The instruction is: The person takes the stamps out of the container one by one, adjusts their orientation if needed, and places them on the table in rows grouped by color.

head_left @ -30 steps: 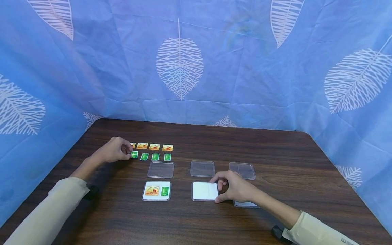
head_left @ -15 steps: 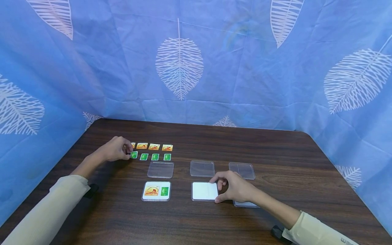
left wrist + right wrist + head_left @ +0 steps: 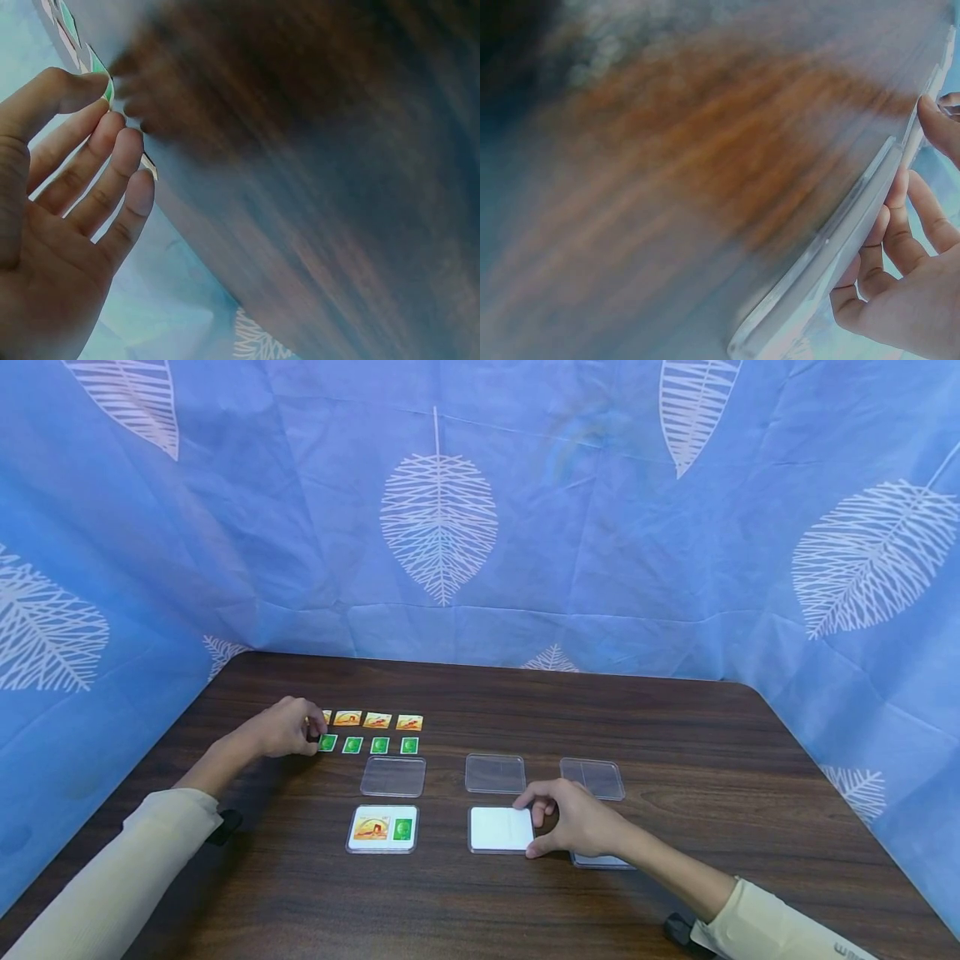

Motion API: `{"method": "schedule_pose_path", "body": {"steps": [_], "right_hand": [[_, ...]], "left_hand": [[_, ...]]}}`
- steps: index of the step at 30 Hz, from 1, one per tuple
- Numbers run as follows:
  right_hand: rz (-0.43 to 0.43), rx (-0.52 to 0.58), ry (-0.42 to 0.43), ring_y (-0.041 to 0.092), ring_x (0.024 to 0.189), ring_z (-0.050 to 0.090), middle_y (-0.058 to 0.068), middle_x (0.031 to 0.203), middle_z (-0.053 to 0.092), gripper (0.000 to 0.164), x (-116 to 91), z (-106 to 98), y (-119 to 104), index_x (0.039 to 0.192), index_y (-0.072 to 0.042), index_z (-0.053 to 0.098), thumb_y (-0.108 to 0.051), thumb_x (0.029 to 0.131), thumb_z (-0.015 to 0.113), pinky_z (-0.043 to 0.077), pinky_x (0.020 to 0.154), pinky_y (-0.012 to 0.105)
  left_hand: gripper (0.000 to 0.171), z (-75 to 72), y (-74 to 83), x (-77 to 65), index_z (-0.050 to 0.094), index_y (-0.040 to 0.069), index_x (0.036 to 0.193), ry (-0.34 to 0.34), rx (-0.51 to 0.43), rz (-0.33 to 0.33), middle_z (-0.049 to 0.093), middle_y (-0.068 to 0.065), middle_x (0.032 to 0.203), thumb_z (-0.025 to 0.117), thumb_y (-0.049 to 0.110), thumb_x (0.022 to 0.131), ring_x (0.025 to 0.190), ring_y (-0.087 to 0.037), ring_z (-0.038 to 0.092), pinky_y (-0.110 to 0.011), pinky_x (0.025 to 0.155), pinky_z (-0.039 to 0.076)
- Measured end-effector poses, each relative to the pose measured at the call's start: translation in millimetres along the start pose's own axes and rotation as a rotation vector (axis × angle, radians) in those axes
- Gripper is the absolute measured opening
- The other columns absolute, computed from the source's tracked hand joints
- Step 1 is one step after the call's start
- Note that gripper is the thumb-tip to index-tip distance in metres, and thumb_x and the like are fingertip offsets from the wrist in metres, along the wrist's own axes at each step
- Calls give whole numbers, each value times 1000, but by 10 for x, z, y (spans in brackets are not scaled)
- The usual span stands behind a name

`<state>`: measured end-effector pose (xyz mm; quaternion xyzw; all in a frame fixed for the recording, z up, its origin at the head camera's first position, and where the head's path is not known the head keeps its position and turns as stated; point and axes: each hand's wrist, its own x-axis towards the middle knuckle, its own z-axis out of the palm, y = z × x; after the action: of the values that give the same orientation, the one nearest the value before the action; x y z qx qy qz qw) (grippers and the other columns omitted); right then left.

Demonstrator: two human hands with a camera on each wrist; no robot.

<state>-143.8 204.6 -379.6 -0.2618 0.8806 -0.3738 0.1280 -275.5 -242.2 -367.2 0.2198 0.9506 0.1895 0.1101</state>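
Left: left hand (image 3: 283,732) fingertips pinch green card (image 3: 327,742) on table (image 3: 675,877). Right hand (image 3: 577,820) fingers curl around white case (image 3: 501,828) edge.

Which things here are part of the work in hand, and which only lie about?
In hand:
left hand pinching green card
right hand gripping white case

Lying about:
other green cards
orange cards
three clear lids
filled case
case under the right wrist
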Motion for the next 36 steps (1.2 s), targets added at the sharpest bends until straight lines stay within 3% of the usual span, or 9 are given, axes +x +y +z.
{"method": "schedule_pose_path", "body": {"steps": [16,24,31,36], "right_hand": [[3,-8,-4,10,72,48,-3,79,61,47,2,-1,-14,115,-2,70,-10,75,93,41,68,24],[-9,-12,-1,10,71,47,-3,79,61,47,12,-13,-13,115,-2,70,-9,75,93,39,69,24],[-21,-11,-4,11,74,47,-3,80,61,47,-6,-5,9,116,-2,69,-10,75,92,41,72,25],[-17,-14,-1,11,74,48,-3,80,61,48,-13,-9,18,116,-2,70,-11,75,93,41,72,25]], "left_hand": [[18,-15,17,-37,73,-2,103,10,3,18,65,-10,94,78,0,86,82,-22,56,-35,71,51],[16,-25,45,-78,72,-5,105,47,-22,28,65,-8,89,72,-2,90,77,-19,56,-33,67,49],[12,13,158,-178,74,-4,104,102,-87,120,70,-6,92,71,1,94,77,-17,59,-33,66,51],[14,8,286,-218,73,-3,107,98,-111,160,71,-4,93,71,0,93,76,-16,58,-32,66,51]]}}
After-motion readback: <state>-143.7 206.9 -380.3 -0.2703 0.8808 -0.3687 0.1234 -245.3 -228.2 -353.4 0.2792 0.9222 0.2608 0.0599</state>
